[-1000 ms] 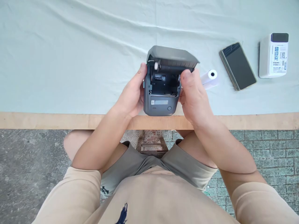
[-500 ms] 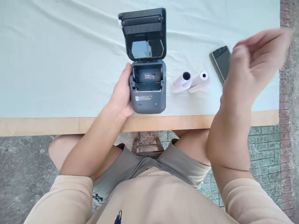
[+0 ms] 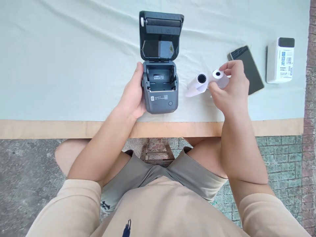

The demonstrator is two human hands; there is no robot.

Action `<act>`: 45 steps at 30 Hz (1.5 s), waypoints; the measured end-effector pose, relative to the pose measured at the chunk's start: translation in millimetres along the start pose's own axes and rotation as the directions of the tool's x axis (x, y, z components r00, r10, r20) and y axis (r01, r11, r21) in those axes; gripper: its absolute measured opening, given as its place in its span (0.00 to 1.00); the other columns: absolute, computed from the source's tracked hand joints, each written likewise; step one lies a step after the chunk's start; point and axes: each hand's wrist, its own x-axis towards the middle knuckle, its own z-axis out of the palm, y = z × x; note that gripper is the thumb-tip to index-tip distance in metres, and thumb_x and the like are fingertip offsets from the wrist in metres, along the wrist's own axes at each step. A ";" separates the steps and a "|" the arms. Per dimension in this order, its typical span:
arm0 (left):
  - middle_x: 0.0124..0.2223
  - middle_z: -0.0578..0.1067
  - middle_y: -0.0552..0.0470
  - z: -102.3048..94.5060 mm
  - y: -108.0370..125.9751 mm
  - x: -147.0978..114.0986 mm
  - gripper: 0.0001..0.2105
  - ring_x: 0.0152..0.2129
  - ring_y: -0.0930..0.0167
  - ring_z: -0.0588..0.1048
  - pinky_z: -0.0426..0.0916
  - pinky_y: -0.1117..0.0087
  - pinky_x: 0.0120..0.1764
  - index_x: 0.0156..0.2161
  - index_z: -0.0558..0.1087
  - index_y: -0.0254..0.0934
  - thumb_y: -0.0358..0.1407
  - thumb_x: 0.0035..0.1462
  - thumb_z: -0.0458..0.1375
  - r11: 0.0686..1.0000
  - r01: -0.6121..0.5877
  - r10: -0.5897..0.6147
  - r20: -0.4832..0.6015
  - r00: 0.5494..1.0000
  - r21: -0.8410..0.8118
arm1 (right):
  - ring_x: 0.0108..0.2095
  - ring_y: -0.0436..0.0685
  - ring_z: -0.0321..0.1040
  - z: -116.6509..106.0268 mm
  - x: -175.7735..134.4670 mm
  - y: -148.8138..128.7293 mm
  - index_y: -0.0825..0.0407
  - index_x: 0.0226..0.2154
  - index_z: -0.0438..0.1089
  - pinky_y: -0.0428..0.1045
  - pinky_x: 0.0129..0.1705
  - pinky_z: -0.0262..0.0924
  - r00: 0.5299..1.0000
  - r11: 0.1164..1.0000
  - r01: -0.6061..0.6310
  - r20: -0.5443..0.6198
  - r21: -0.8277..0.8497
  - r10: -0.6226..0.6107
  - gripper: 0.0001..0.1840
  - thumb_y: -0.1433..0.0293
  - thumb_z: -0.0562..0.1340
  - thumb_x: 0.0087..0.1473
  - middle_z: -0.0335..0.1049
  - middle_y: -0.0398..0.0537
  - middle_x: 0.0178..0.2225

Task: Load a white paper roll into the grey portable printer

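A dark grey label printer is held by my left hand, which is wrapped round its left side. Its lid stands raised, and the paper bay inside is bare, with a small printed sticker on its back wall. My right hand has its thumb and fingers closed round a white paper roll with a dark core hole. Just left of that, a second white paper roll with a black toothed core stands on the cloth, close to the first.
A smartphone lies behind my right hand. Farther right is a white box with a black end and a printed label. Pale cloth covers the table, whose wooden front edge runs above my lap.
My right hand has come down and left from above the phone onto the right paper roll. The printer has shifted slightly right in view, and the white box now shows.
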 end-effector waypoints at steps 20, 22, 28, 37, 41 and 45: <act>0.34 0.79 0.52 3.4 -0.2 -6.3 0.21 0.40 0.68 0.81 0.77 0.69 0.44 0.36 0.72 0.38 0.51 0.67 0.46 0.999 0.033 -0.033 -0.012 0.999 0.010 | 0.46 0.62 0.69 18.7 -17.2 -107.4 0.41 0.46 0.62 0.61 0.50 0.55 0.866 0.844 0.483 0.268 -0.232 -0.422 0.17 0.72 0.55 0.55 0.73 0.45 0.48; 0.33 0.78 0.53 3.4 0.0 -6.6 0.20 0.39 0.69 0.81 0.77 0.69 0.43 0.37 0.72 0.38 0.50 0.67 0.46 0.999 0.030 -0.030 -0.013 0.999 0.012 | 0.44 0.62 0.69 19.2 -14.1 -106.0 0.42 0.46 0.62 0.61 0.48 0.55 0.856 0.829 0.503 0.274 -0.244 -0.439 0.17 0.72 0.56 0.54 0.73 0.45 0.48; 0.32 0.77 0.53 3.8 -1.1 -5.9 0.20 0.40 0.67 0.81 0.76 0.69 0.41 0.38 0.73 0.37 0.50 0.67 0.47 1.000 0.003 -0.003 -0.003 1.000 0.016 | 0.43 0.64 0.68 11.9 -10.9 -104.7 0.42 0.46 0.63 0.61 0.45 0.53 0.833 0.793 0.546 0.279 -0.269 -0.479 0.17 0.73 0.56 0.53 0.73 0.46 0.45; 0.38 0.81 0.52 6.7 -1.1 -7.9 0.17 0.50 0.65 0.77 0.74 0.64 0.52 0.36 0.73 0.38 0.48 0.67 0.49 0.999 -0.007 0.006 -0.014 1.000 -0.038 | 0.39 0.61 0.70 18.5 -5.1 -102.5 0.43 0.45 0.65 0.59 0.43 0.54 0.813 0.800 0.556 0.343 -0.224 -0.470 0.18 0.75 0.56 0.52 0.75 0.43 0.41; 0.37 0.80 0.50 6.5 -0.2 -8.4 0.17 0.51 0.65 0.77 0.72 0.64 0.55 0.37 0.74 0.36 0.46 0.68 0.50 0.998 0.005 -0.007 -0.027 1.000 -0.069 | 0.35 0.57 0.70 28.1 -9.7 -84.9 0.45 0.37 0.68 0.55 0.40 0.55 0.797 0.764 0.604 0.161 -0.227 -0.582 0.08 0.73 0.57 0.54 0.76 0.42 0.37; 0.38 0.81 0.47 7.4 0.7 -8.7 0.20 0.52 0.66 0.76 0.71 0.67 0.56 0.39 0.76 0.35 0.46 0.69 0.47 0.997 0.007 -0.007 0.003 1.000 -0.072 | 0.34 0.52 0.68 46.3 -24.0 -67.2 0.46 0.32 0.70 0.51 0.34 0.54 0.578 0.618 0.772 -0.240 -0.150 -0.780 0.04 0.71 0.61 0.57 0.74 0.43 0.34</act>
